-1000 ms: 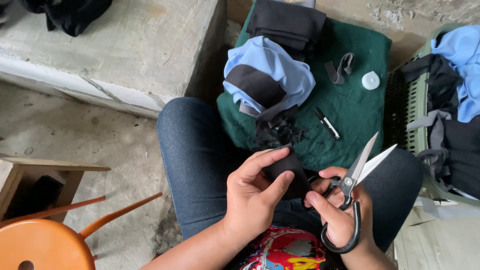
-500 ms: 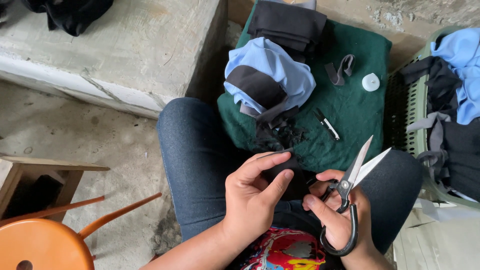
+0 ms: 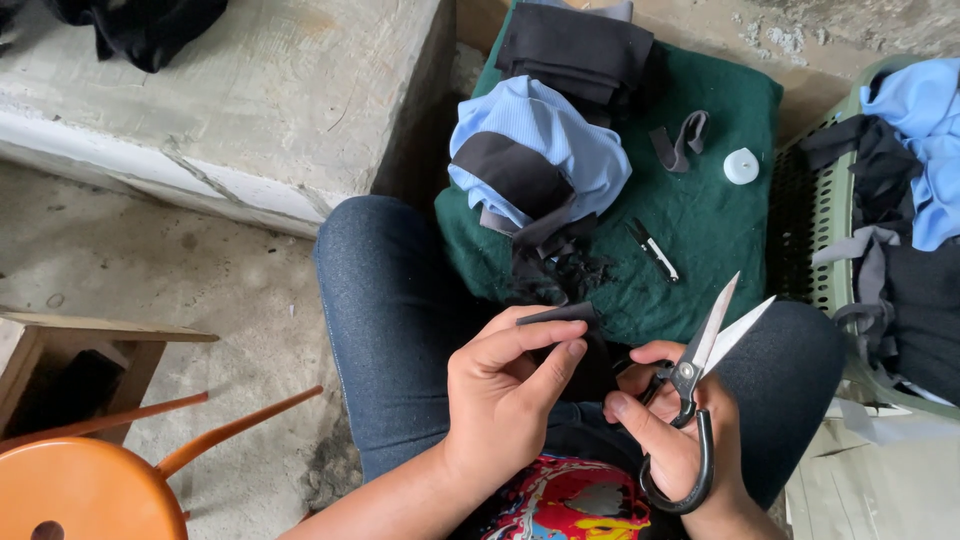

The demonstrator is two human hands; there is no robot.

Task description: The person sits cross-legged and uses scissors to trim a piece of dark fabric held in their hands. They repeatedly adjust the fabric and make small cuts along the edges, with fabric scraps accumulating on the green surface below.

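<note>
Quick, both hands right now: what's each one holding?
Left hand: closed on a small black fabric piece.
Right hand: gripping the scissors, blades open.

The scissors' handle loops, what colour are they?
Black, on the scissors in the right hand, head view.

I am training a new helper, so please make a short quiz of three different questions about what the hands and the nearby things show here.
1. True or false: the blades of the large black-handled metal scissors in the right hand are spread apart.
2. Multiple choice: what does the left hand pinch? A) a small black piece of fabric B) a white round plastic cap C) a small black thread snip
3. Fill in: the folded light blue cloth lies on a dark ____ cloth mat.

Key: 1 true; 2 A; 3 green.
</note>
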